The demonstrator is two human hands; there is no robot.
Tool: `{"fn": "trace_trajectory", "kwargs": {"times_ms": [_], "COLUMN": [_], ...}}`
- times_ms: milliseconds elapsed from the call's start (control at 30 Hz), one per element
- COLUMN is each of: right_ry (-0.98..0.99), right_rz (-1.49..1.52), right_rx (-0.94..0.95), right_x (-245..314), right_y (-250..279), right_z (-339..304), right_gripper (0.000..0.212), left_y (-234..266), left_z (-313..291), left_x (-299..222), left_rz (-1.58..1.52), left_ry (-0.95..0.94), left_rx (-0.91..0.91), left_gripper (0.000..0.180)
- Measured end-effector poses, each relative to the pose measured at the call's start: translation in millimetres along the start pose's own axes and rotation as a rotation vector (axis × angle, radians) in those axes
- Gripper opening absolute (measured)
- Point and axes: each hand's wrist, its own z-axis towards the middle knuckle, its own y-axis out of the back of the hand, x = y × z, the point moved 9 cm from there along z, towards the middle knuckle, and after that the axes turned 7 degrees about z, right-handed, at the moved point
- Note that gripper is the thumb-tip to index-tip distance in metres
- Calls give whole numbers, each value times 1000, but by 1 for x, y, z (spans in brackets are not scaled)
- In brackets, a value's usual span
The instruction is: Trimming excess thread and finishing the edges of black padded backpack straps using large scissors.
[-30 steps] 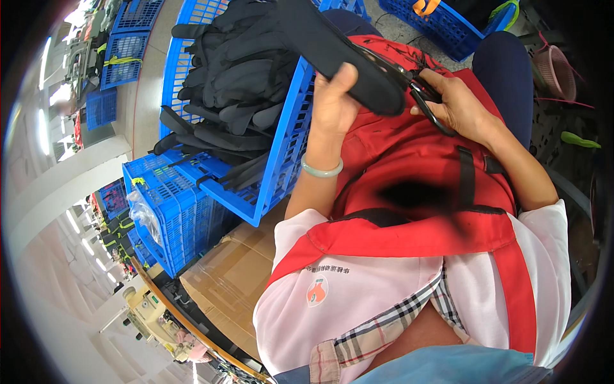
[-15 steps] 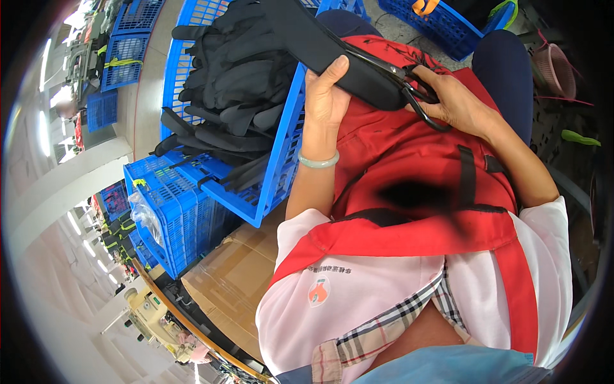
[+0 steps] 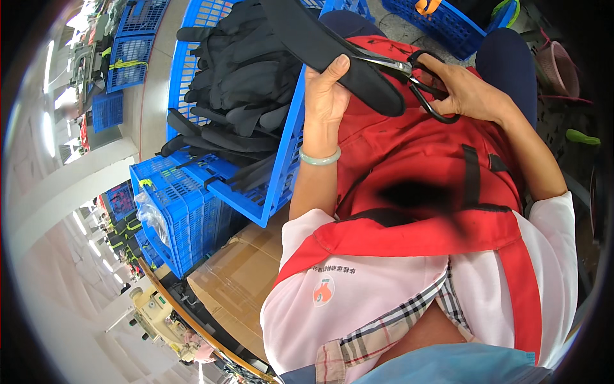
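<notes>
left grip (image 3: 327, 96) is pinching a curved black strip (image 3: 307, 38) under its thumb, right grip (image 3: 470, 89) is curling round scissors (image 3: 401, 67) beside it, blue basket (image 3: 281, 160) of similar pieces (image 3: 249, 77) is sitting left of both

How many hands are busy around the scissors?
2: the left hand holds the black piece, and the right hand holds the scissors. Some left fingers are hidden behind the black piece.

Curved black strip (image 3: 323, 46) in left hand (image 3: 325, 96), scissors (image 3: 404, 67) in right hand (image 3: 472, 91), blue crate (image 3: 286, 150) of black pieces (image 3: 246, 70)
</notes>
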Motion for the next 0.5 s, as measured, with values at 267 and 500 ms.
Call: {"fn": "trace_trajectory", "kwargs": {"times_ms": [267, 500], "right_ry": [-50, 33], "right_rz": [54, 8], "right_rx": [-4, -63], "right_x": [6, -1], "right_y": [-7, -9], "right_z": [-4, -9], "right_gripper": [67, 55], "left_y": [9, 10], "left_z": [1, 2], "left_x": [5, 7], "left_rz": [-24, -16], "left_ry": [-40, -65], "left_rx": [-16, -49], "left_gripper": [30, 30]}}
